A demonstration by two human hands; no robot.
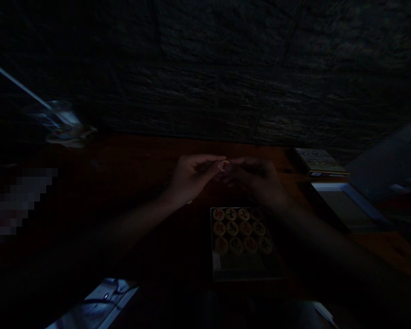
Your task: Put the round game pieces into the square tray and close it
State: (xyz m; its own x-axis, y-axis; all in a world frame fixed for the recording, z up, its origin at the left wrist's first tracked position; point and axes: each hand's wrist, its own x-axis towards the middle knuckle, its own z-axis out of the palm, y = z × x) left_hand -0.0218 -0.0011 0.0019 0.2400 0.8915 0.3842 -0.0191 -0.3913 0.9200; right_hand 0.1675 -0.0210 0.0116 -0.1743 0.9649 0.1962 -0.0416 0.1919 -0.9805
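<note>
In dim light, my left hand (191, 177) and my right hand (260, 177) meet above the table, fingertips pinched together. Between them is a pale round Chinese chess piece (223, 164), partly covered by the thumbs, with a bit of red marking showing. Just below the hands lies an open box (246, 268) holding rows of round Chinese chess pieces (232, 228) with red and black characters. The box's near end is bare, and its right edge is dark beside my right forearm. A small pale edge of something (189, 201) peeks out under my left wrist.
A clear cup (66, 123) with a long straw stands at the far left. To the right are a closed patterned box (318, 161) and a shallow open tray or lid (345, 208). A rough stone wall (205, 87) rises behind the table. Something bright and glossy (99, 301) lies lower left.
</note>
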